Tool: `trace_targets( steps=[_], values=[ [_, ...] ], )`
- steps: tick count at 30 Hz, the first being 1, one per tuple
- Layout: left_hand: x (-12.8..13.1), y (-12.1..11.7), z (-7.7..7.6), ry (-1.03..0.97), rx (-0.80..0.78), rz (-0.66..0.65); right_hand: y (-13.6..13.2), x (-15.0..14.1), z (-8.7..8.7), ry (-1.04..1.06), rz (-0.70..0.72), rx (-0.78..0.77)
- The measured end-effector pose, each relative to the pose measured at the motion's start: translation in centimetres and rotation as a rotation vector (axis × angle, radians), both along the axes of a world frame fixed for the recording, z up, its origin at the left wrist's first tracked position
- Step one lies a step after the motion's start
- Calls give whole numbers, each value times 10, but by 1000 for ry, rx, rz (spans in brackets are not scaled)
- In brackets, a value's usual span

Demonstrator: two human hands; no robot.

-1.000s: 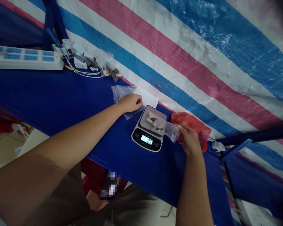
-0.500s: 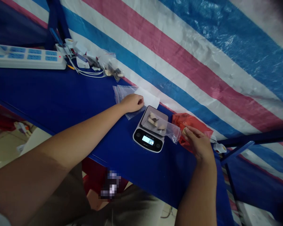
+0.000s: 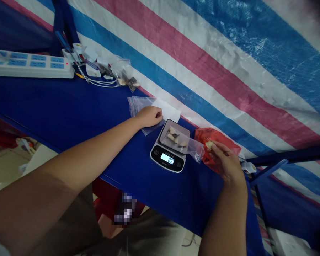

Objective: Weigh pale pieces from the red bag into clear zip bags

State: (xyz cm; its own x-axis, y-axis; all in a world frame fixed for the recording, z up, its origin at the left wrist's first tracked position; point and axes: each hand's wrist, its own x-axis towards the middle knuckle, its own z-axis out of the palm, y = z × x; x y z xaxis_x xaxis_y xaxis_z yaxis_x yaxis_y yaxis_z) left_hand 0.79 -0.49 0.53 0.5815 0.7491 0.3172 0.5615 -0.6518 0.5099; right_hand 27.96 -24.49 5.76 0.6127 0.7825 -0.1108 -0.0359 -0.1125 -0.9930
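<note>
My right hand (image 3: 226, 160) pinches a small pale, dried-looking slice (image 3: 209, 144) over a red plastic bag (image 3: 220, 139). To its left stands a kitchen scale (image 3: 164, 161) whose lit display seems to read 8.5. On the scale's plate lies a clear plastic bag (image 3: 194, 148) with several pale and dark dried pieces (image 3: 172, 135) inside; its open end hangs over the plate's right side. My left hand (image 3: 150, 116) rests as a loose fist on flat clear zip bags (image 3: 138, 104) and beside a white sheet (image 3: 169, 111), left of the scale.
Along the back of the blue table (image 3: 96, 113) lie a filled clear bag (image 3: 126, 76), white cables (image 3: 102, 84) and a screwdriver (image 3: 72, 53). A white power strip (image 3: 29, 71) sits at the far left. Behind rises a striped tarp (image 3: 202, 60); a metal bar (image 3: 269, 172) is at the right.
My right hand has shifted slightly right and tilted up, so the pale slice shows more fully now. The left hand, the scale and the bag on it have stayed put.
</note>
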Motion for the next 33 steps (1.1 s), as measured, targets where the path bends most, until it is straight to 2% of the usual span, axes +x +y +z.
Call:
trace_targets(
  steps=[3,8,14,23,33],
  values=[
    [0,0,0,-1,4,-2,-5,6,4,7,12,-27],
    [0,1,-1,3,5,-1,-17,12,13,5,65,-165],
    [0,1,-1,4,-1,-5,-18,1,20,50,219,-231],
    [0,0,0,11,0,4,-17,0,19,81,246,-211],
    [0,0,0,0,4,-2,-7,-18,17,81,265,-186]
  ],
)
